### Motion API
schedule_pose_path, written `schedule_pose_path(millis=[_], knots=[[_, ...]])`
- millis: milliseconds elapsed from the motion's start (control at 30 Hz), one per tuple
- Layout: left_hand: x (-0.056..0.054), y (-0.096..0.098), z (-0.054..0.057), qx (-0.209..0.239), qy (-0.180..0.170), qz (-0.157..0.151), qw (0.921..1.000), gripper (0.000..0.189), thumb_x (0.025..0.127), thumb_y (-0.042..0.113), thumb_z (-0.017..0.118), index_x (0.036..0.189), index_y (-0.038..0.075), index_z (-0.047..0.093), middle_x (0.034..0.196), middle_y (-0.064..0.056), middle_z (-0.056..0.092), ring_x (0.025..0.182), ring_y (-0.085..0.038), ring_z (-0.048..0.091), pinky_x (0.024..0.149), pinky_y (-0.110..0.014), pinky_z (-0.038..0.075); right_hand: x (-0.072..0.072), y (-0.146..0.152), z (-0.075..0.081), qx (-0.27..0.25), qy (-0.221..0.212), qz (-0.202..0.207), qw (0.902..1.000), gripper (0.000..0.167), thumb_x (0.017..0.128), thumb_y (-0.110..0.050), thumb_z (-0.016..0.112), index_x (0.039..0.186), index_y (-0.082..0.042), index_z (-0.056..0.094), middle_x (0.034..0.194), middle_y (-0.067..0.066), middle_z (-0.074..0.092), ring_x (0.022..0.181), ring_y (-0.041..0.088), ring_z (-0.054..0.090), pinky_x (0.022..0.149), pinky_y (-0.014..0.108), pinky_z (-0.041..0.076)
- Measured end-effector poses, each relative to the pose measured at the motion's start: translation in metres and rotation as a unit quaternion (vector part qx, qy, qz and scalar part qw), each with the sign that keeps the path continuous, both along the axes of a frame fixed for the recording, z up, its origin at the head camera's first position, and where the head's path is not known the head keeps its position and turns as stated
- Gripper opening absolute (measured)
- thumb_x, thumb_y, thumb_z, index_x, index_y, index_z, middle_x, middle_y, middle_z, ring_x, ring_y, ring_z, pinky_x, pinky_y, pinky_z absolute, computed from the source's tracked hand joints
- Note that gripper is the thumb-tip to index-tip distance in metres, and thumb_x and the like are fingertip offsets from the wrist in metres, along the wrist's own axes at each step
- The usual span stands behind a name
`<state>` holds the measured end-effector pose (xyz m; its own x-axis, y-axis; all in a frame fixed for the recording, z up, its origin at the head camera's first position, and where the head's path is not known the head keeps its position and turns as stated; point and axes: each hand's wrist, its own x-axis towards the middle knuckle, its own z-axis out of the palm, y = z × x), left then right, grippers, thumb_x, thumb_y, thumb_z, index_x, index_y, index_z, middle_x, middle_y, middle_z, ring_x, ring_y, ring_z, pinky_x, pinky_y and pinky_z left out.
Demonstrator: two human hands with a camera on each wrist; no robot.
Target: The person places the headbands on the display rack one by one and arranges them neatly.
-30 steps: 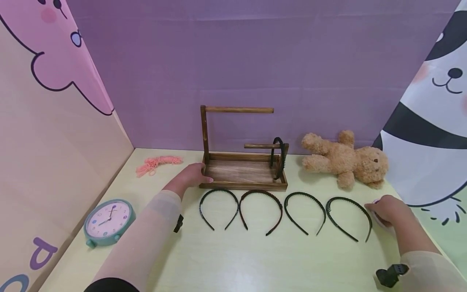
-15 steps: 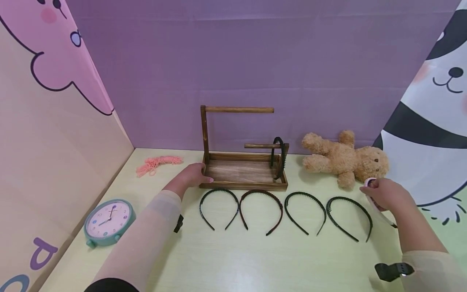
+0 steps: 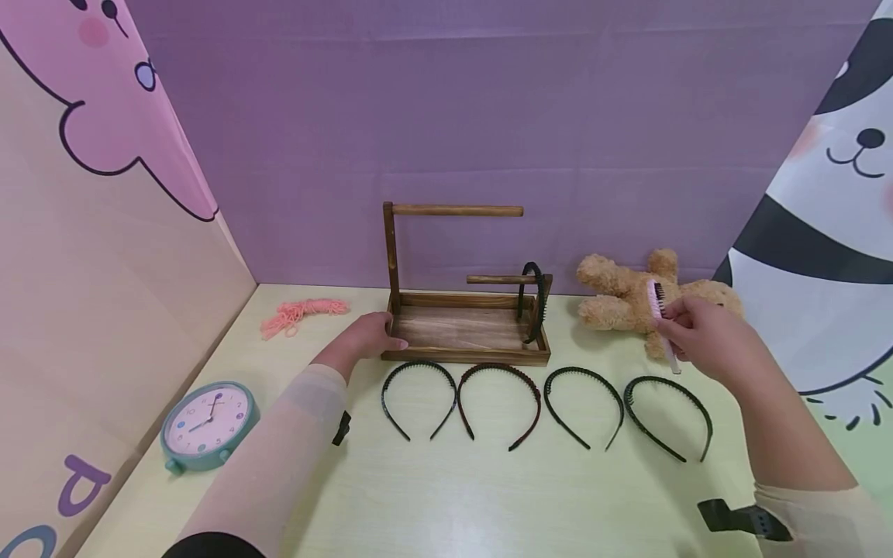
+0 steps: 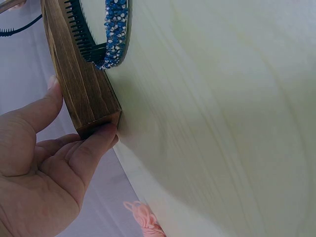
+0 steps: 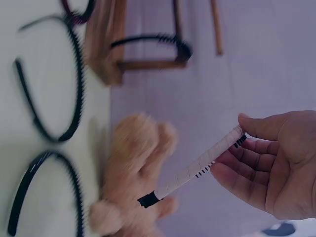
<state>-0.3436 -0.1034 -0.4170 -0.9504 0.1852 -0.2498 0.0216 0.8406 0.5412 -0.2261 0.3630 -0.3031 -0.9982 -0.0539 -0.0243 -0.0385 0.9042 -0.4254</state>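
Observation:
My left hand [image 3: 359,339] grips the left end of a brown wooden rack [image 3: 466,356], a shallow tray with a high bar and a lower bar. In the left wrist view the thumb lies along one side of the wood and the fingers at its corner. A black toothed headband [image 3: 540,310] hangs on the lower bar. My right hand [image 3: 711,337] pinches a pale pink headband [image 5: 190,170] with black teeth and a black tip, raised in front of the teddy bear. Several dark headbands [image 3: 584,370] lie in a row before the rack; the leftmost has blue beads [image 4: 117,29].
A brown teddy bear [image 3: 614,287] lies on its back at the right of the table. At the left are a bundle of pink yarn [image 3: 296,314] and a teal alarm clock [image 3: 209,422]. A purple backdrop [image 3: 446,116] stands behind the table.
My right hand has lifted the pink headband off the table at the right and carried it up and leftward, to in front of the bear. The left hand stays at the rack.

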Motion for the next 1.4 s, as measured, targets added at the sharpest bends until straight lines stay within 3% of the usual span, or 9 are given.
schedule_pose_path(millis=[100,300,600,733,900,1100,1233,1400], knots=[[0.0,0.001,0.001,-0.001,0.0,0.0,1.0,0.078,0.092,0.034,0.07,0.151,0.0,0.033,0.152,-0.02,0.041,0.141,-0.035,0.038,0.117,-0.048,0.031,0.01,-0.021,0.013,-0.004,0.027,0.01,0.9996,0.046,0.102,-0.043,0.049,0.117,0.001,0.054,0.093,0.012,0.069,0.08,0.022,0.066,0.059,0.031,0.047],[-0.002,-0.001,0.0,-0.005,0.003,-0.007,1.0,0.078,0.092,0.034,0.069,0.151,0.0,0.032,0.152,-0.02,0.041,0.141,-0.035,0.038,0.117,-0.048,0.032,0.028,-0.06,0.034,-0.054,0.085,0.044,0.994,0.038,0.101,-0.038,0.054,0.115,-0.003,0.055,0.096,0.013,0.068,0.082,0.02,0.068,0.063,0.027,0.053],[-0.006,-0.003,-0.001,-0.002,0.001,-0.007,1.0,0.077,0.091,0.035,0.07,0.15,0.0,0.034,0.15,-0.02,0.043,0.139,-0.034,0.041,0.116,-0.048,0.033,0.031,-0.108,0.039,-0.161,0.097,0.122,0.9746,0.028,0.101,-0.026,0.057,0.117,-0.003,0.057,0.102,0.015,0.065,0.085,0.019,0.068,0.072,0.026,0.059],[-0.006,-0.002,-0.002,-0.001,-0.004,-0.004,1.0,0.077,0.091,0.035,0.07,0.15,0.0,0.034,0.15,-0.02,0.044,0.138,-0.034,0.042,0.116,-0.048,0.034,0.027,-0.13,0.033,-0.193,0.074,0.14,0.9683,0.028,0.1,-0.029,0.057,0.118,-0.008,0.057,0.103,0.011,0.064,0.087,0.019,0.068,0.075,0.024,0.059],[-0.005,-0.002,-0.003,-0.001,-0.006,-0.001,1.0,0.078,0.091,0.036,0.07,0.15,0.001,0.034,0.15,-0.02,0.043,0.138,-0.034,0.042,0.116,-0.049,0.033,0.017,-0.157,0.016,-0.229,0.047,0.151,0.9606,0.024,0.099,-0.025,0.059,0.118,-0.01,0.056,0.104,0.009,0.063,0.091,0.024,0.067,0.077,0.031,0.06],[-0.004,-0.002,-0.002,0.001,-0.005,-0.001,1.0,0.078,0.091,0.035,0.07,0.15,0.0,0.034,0.15,-0.02,0.044,0.137,-0.034,0.042,0.115,-0.049,0.034,-0.005,-0.182,-0.008,-0.265,0.023,0.145,0.953,0.026,0.098,-0.022,0.062,0.118,-0.008,0.056,0.107,0.01,0.062,0.098,0.031,0.064,0.082,0.04,0.059],[-0.004,-0.002,-0.002,0.002,-0.005,0.001,1.0,0.079,0.091,0.035,0.071,0.151,0.001,0.032,0.152,-0.02,0.041,0.14,-0.035,0.039,0.116,-0.049,0.032,-0.02,-0.194,-0.023,-0.292,0.02,0.14,0.946,0.026,0.096,-0.017,0.064,0.117,-0.004,0.056,0.108,0.013,0.062,0.101,0.031,0.064,0.083,0.037,0.059],[-0.003,-0.001,-0.002,0.002,-0.005,0.002,1.0,0.08,0.091,0.035,0.071,0.151,0.0,0.032,0.152,-0.02,0.04,0.14,-0.035,0.039,0.117,-0.049,0.032,-0.04,-0.201,-0.042,-0.292,0.024,0.103,0.9505,0.026,0.096,-0.02,0.065,0.117,-0.007,0.057,0.108,0.01,0.064,0.098,0.025,0.063,0.08,0.034,0.059]])
